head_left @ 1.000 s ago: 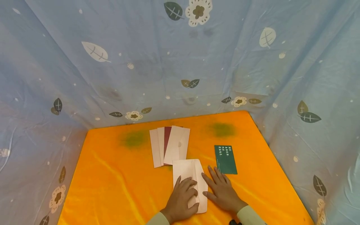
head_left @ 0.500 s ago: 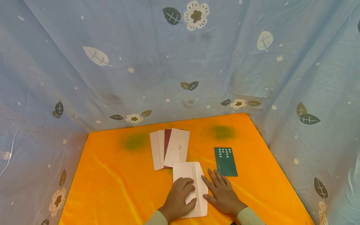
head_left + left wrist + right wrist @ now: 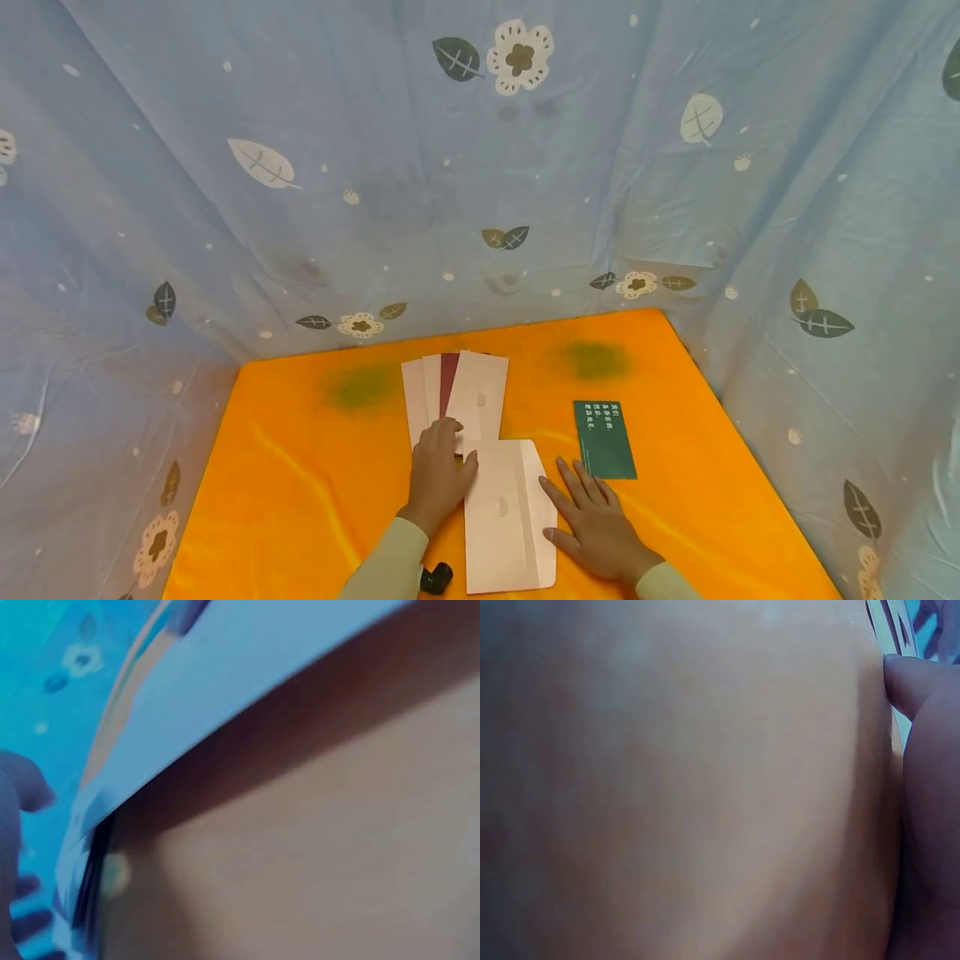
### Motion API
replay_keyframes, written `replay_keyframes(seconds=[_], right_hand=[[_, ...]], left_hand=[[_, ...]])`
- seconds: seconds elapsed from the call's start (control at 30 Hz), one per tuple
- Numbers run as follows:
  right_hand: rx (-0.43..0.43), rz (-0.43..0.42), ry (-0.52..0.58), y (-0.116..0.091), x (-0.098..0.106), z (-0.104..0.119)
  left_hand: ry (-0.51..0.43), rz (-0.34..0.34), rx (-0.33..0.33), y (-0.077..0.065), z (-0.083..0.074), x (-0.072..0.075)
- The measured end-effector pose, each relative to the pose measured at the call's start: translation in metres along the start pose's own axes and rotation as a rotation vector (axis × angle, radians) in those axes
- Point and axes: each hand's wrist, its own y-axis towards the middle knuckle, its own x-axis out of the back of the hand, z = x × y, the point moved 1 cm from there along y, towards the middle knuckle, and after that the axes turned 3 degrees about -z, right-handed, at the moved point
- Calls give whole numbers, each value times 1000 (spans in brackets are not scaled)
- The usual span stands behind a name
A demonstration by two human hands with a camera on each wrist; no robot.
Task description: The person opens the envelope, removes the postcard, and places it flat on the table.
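The table [image 3: 277, 500] is bright orange on top, faintly creased, with two blurry green patches [image 3: 596, 360] toward its far edge. Around the middle lies a fan of pale pink envelopes [image 3: 482, 387], a dark red strip [image 3: 448, 377] showing between them. Just nearer lies a single pink envelope [image 3: 495, 533], flap to the right; farther right, a green card [image 3: 606, 442] with white writing

A pale pink envelope [image 3: 495, 542] lies flat on the orange cloth [image 3: 270, 500], its long flap spread out to the right and a small half-round mark near its middle. Just beyond it is a fan of envelopes [image 3: 480, 387] — pale pink ones with a dark red strip showing between. To the right lies a dark green card [image 3: 607, 442], face with white characters up — slightly tilted.
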Motion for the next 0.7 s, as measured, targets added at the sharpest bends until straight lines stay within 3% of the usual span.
replay_keyframes(seconds=[0.17,0.3,0.53,0.7], right_hand=[[1,-19,-3,-1,-1,-1],[-4,-11,-8,-2,-1,-1],[-15,21,0,0,2,-1],[-12,8,3,-1,2,1]], left_hand=[[-29,84,263,13,12,0],[-134,135,428,19,15,-1],[-407,97,646,34,22,3],[-494,98,802,41,27,11]])
